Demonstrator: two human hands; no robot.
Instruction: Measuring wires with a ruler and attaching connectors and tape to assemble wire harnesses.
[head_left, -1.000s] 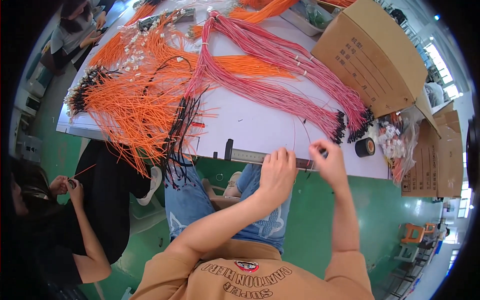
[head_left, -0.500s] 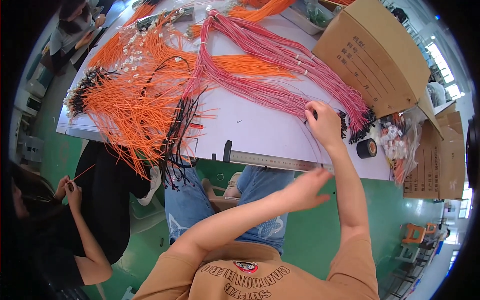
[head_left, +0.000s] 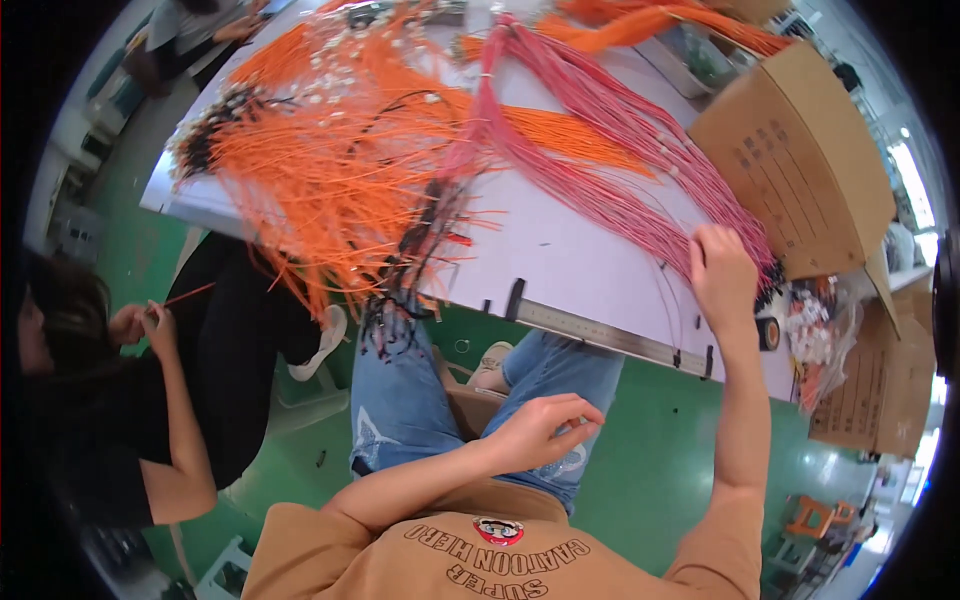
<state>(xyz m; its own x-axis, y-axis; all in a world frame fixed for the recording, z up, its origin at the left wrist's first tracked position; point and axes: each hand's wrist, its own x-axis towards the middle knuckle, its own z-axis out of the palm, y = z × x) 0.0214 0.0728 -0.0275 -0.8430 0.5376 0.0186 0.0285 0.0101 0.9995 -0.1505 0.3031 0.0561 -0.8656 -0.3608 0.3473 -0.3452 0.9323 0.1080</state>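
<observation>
My right hand [head_left: 724, 275] lies over the lower end of the front bundle of pink wires [head_left: 590, 200], its fingers curled down on the wires; the hand hides the wire ends under it. Above my lap hovers my left hand [head_left: 545, 432], thumb and fingers apart, nothing visible between them. A steel ruler [head_left: 600, 332] with black stops runs along the table's near edge, left of my right hand. A second pink bundle [head_left: 650, 130] ends in black tips behind that hand.
Orange wires [head_left: 320, 180] with black and white ends cover the table's left side. At right stand a cardboard box [head_left: 790, 160], a roll of black tape [head_left: 768, 334] and a plastic bag of connectors [head_left: 820, 325]. A co-worker sits at left, holding an orange wire.
My left hand has drawn back from the ruler, down and left to above my lap. My right hand stays by the pink wire ends. The whole view has shifted, moving the table rightward.
</observation>
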